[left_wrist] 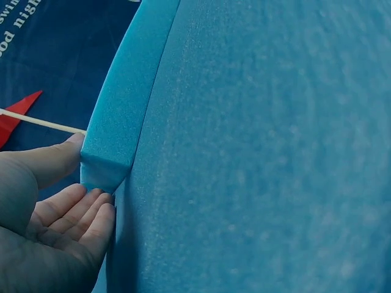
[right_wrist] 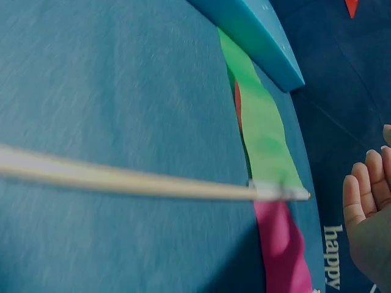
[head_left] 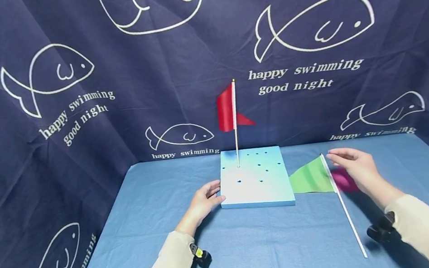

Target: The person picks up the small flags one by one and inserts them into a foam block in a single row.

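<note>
A light blue board (head_left: 256, 194) with several small holes lies on the table, and a red flag (head_left: 226, 109) on a thin pole stands upright in one hole. My left hand (head_left: 203, 199) holds the board's front left corner. In the left wrist view its thumb (left_wrist: 58, 160) lies at the top edge, with the fingertips against the side. Right of the board is a green flag (head_left: 312, 177) on a white stick (head_left: 350, 220). My right hand (head_left: 357, 166) hovers beside the stick's top end, its fingers (right_wrist: 361, 189) extended and holding nothing.
A magenta flag (head_left: 343, 180) lies beside the green one, partly hidden by the right hand. Dark blue curtain (head_left: 175, 89) with white fish prints hangs behind and left of the blue cloth-covered table (head_left: 280, 253).
</note>
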A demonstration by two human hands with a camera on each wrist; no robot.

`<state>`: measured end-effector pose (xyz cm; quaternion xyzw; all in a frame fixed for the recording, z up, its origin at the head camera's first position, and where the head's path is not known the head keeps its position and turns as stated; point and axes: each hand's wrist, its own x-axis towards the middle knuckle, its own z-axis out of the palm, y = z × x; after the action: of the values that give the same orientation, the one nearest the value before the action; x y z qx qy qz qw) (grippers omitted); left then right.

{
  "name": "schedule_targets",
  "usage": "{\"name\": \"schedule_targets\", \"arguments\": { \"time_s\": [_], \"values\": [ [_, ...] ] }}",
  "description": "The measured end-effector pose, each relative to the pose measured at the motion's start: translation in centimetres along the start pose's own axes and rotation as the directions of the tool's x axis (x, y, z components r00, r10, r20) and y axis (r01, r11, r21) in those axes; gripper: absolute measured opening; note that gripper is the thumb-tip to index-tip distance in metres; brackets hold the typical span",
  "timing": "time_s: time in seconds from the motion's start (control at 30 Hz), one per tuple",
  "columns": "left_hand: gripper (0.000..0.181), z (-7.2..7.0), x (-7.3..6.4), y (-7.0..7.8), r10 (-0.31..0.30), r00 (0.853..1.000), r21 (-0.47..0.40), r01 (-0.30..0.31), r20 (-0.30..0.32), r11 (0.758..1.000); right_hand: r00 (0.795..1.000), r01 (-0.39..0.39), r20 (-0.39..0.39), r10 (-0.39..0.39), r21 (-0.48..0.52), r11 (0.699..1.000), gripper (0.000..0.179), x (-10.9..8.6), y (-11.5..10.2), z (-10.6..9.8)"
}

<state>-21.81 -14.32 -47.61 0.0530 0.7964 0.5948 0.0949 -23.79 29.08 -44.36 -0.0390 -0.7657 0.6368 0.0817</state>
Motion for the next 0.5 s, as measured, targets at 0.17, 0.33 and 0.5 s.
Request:
{"name": "schedule_targets", "arguments": {
  "time_s": [0.17,0.33,0.5],
  "values": [
    [0.054,0.0,0.0,0.1,0.006,1.0,-0.01,-0.007,-0.012,1.0,1.0,-0.015,-0.007,0.015,-0.049,0.999,0.022,-0.9,0.2,-1.5],
    [0.053,-0.1,0.0,0.1,-0.002,1.0,-0.013,0.002,-0.011,1.0,0.999,-0.022,-0.026,0.021,-0.044,0.999,0.019,-1.9,0.8,-2.9],
    [0.054,-0.2,-0.1,0.2,-0.028,1.0,-0.009,0.028,0.001,1.0,0.997,-0.035,-0.07,0.029,-0.094,0.995,0.021,-2.7,1.3,-4.2]
  ]
}}
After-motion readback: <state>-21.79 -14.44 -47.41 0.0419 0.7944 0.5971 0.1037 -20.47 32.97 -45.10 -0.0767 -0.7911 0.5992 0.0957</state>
